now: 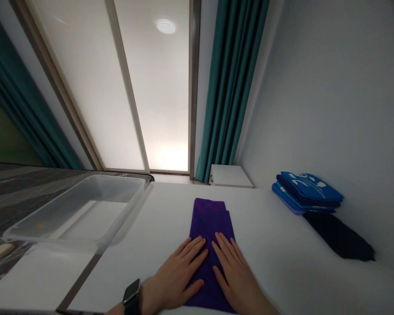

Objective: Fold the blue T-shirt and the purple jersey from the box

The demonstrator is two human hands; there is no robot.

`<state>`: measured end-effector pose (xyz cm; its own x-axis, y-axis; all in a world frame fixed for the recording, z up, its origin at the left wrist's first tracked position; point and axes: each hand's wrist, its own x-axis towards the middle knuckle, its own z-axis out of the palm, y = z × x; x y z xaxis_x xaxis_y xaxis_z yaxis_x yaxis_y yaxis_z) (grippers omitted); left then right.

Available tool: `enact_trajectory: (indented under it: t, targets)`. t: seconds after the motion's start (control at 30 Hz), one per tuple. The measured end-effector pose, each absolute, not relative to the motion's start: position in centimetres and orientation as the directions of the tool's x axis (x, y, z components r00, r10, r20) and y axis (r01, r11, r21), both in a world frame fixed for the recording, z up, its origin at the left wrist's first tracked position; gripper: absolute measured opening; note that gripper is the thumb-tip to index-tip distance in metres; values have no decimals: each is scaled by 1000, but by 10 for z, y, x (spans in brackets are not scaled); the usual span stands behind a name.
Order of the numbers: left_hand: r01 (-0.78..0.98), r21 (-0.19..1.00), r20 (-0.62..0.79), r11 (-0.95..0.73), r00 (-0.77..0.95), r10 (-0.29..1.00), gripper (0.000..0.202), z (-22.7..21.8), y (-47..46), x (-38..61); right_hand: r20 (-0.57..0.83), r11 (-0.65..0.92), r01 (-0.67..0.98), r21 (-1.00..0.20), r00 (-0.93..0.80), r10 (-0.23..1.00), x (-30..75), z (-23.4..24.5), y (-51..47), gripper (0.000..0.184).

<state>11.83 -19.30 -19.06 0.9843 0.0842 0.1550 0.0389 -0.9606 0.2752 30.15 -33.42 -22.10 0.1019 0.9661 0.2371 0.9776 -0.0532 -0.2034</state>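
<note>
A purple cloth (pixel 211 221), folded into a long narrow strip, lies on the white table (pixel 160 218) in front of me. My left hand (pixel 180 269) rests flat on its left side, fingers stretched out and a dark watch on the wrist. Flat on the right side of the cloth lies my right hand (pixel 231 271), its fingers slightly spread. Neither hand grips anything. The far end of the cloth shows a reddish-purple pattern, while its near part is partly covered by my hands.
To the left stands a clear plastic bin (pixel 118 218). A stack of folded blue cloths (pixel 310 188) sits at the right by the wall, with a black cloth (pixel 339 236) beside it. Beyond the table are a small white cabinet (pixel 231 176) and teal curtains (pixel 233 87).
</note>
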Motion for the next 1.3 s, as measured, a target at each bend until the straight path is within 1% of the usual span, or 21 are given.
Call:
enact_trajectory:
  t: [0.1,0.17,0.23,0.33,0.47,0.57,0.63,0.7,0.77,0.87,0.93,1.1,1.17,1.23,1.3]
  targets:
    - [-28,311,167,-950,986,26,47,-181,-194,116,268,67,969,-239,0,963,300,-210,-345,38]
    - [-56,316,161,-947,987,-5,34,-180,-197,115,259,113,959,-261,-43,965,297,-210,-352,25]
    - [-76,298,143,-952,989,-35,31,-181,-199,113,233,140,959,-246,-81,969,295,-215,-358,16]
    - [-86,275,133,-958,990,-50,35,-184,-201,111,219,180,962,-203,-134,966,296,-225,-365,23]
    - [-128,237,147,-963,985,-95,32,-181,-200,108,287,224,954,-202,-161,944,300,-230,-370,35]
    - [-183,233,177,-955,974,-144,42,-179,-197,103,307,232,947,-224,-157,939,301,-227,-371,47]
    - [-214,245,194,-946,966,-168,48,-177,-194,99,335,238,942,-235,-151,930,301,-227,-372,45]
    - [-222,260,199,-940,965,-173,49,-177,-192,96,388,249,939,-237,-144,910,301,-229,-372,39]
    - [-197,279,176,-940,973,-152,51,-176,-191,94,420,253,931,-262,-127,899,300,-231,-373,36]
    - [-146,311,128,-939,986,-110,58,-176,-192,94,423,248,910,-333,-90,901,299,-229,-373,36]
    - [-127,326,119,-937,989,-93,58,-177,-193,95,433,260,897,-358,-88,897,299,-226,-373,36]
    - [-144,332,111,-932,987,-112,55,-179,-190,97,429,258,869,-421,-60,901,300,-217,-375,34]
    - [-159,355,125,-921,985,-122,52,-176,-191,97,427,255,853,-455,-42,903,300,-215,-376,32]
    - [-155,408,134,-900,985,-109,47,-171,-193,97,428,258,832,-492,-27,903,300,-213,-377,31]
    - [-132,489,125,-862,989,-80,40,-165,-197,95,405,234,806,-544,7,914,301,-211,-380,28]
